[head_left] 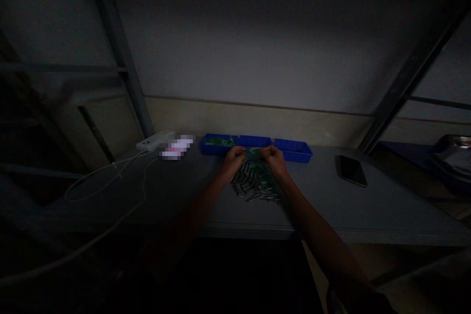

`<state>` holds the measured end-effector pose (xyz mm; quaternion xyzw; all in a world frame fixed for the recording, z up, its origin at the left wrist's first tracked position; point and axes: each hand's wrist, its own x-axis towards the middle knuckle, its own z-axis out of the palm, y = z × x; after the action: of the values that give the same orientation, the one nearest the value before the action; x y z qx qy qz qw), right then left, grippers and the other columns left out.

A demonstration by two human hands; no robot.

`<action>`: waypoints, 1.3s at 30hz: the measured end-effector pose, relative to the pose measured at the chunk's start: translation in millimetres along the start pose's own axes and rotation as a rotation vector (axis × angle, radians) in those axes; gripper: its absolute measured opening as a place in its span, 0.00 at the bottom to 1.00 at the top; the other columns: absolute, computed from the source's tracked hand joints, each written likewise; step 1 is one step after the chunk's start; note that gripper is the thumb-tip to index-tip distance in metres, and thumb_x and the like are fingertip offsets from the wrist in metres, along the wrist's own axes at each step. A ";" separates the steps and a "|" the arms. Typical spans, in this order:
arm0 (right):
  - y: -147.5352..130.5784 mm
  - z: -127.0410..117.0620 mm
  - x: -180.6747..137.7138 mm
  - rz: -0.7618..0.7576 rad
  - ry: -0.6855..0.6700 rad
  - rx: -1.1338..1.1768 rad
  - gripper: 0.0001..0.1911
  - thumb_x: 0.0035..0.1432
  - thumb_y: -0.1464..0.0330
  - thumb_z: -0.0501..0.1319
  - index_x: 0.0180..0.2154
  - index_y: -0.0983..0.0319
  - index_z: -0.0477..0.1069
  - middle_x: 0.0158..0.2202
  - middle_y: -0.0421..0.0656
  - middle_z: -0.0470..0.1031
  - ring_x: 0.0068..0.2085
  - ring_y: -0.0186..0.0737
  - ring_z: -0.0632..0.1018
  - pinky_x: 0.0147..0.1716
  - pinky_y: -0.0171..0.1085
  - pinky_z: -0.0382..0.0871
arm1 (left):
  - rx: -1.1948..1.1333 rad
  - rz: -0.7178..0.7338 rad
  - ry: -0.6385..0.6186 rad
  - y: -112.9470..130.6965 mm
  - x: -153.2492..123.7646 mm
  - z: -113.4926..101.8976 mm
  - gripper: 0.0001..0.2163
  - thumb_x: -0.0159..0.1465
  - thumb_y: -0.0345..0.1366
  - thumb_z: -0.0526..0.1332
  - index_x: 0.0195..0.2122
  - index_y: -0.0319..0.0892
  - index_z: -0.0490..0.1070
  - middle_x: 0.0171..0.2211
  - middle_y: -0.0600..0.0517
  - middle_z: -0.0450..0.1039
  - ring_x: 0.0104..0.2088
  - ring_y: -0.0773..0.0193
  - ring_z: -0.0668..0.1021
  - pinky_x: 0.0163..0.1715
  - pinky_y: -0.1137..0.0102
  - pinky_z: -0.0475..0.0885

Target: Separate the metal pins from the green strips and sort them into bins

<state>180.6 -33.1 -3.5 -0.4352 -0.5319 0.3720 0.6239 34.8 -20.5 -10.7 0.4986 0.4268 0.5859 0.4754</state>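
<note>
Between my two hands a small green-tinted plastic bag [252, 153] is stretched, its contents too dark to make out. My left hand [234, 161] pinches its left edge. On the opposite edge, the fingers of my right hand [274, 159] are closed as well. Just below lies a heap of small metal pins or rods [250, 184], with some green plastic among them. Directly behind my hands stand three joined blue bins; the left bin [203, 146] holds green plastic bags [220, 142], while the middle bin [254, 140] is partly hidden by my hands. The right bin [294, 156] extends beyond my right hand.
A dark phone [351, 170] lies on the grey table [316, 201] at right. To the left are a white power strip or box [156, 140], a blurred-out bright object [178, 148] and trailing white cables [142, 196]. Metal uprights [121, 54] flank the wall; a shiny metal container [456, 149] stands far right.
</note>
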 end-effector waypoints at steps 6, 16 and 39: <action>-1.2 1.8 -3.4 -0.119 0.001 0.087 0.25 0.42 0.64 0.62 0.45 0.60 0.62 0.20 0.32 0.67 0.23 0.31 0.68 0.26 0.32 0.63 | -0.160 -0.223 -0.155 8.5 -5.7 2.8 0.13 0.59 0.46 0.57 0.30 0.40 0.65 0.19 0.55 0.65 0.19 0.69 0.70 0.20 0.74 0.63; -3.3 5.8 -4.7 -0.117 -0.070 0.019 0.14 0.44 0.61 0.61 0.34 0.61 0.68 0.28 0.41 0.75 0.31 0.38 0.75 0.33 0.36 0.68 | 0.150 0.199 -0.142 24.3 -2.2 -11.4 0.11 0.48 0.34 0.67 0.34 0.41 0.73 0.32 0.51 0.74 0.34 0.64 0.75 0.33 0.73 0.67; -7.9 -6.3 0.9 -0.193 0.027 -0.235 0.13 0.48 0.61 0.59 0.35 0.62 0.71 0.31 0.42 0.74 0.35 0.39 0.73 0.37 0.36 0.65 | 1.051 0.425 -0.125 61.3 83.6 -83.1 0.07 0.48 0.29 0.62 0.30 0.44 0.73 0.27 0.50 0.74 0.31 0.59 0.74 0.34 0.70 0.65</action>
<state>187.0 -36.0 3.9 -0.4570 -0.6026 0.2397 0.6087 -59.8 48.3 52.5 0.7767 0.5222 0.3472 0.0595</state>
